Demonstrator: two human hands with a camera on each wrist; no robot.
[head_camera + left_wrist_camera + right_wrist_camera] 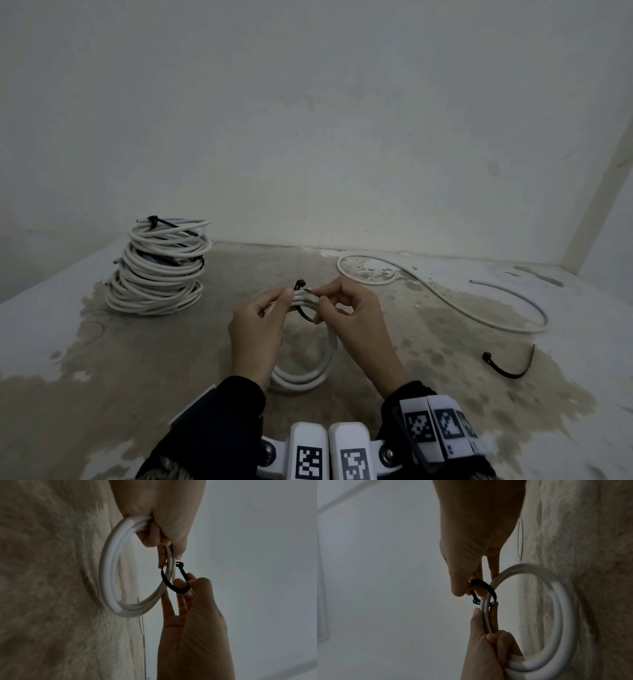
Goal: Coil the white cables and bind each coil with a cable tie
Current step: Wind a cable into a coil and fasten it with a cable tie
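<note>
**Binding a white cable coil with a black cable tie**

Stack of bound coils [157, 267] stands far left on the stained floor [102, 377]; loose white cable [445, 301] and spare cable tie [510, 366] lie right. Centre, above the floor: left hand [255, 329] grips the upright white cable coil [308, 377]; right hand [352, 318] pinches the black cable tie [173, 584] looped around the coil's top, head [300, 283] pointing up.

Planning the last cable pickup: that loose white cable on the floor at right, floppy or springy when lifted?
Likely springy, not limp: the loose white cable lies in broad smooth arcs with no sharp kinks. Lifted at one point, its ends would probably sag and swing. It seems light: the similar coil stays in the left hand in a mere finger grip.
</note>
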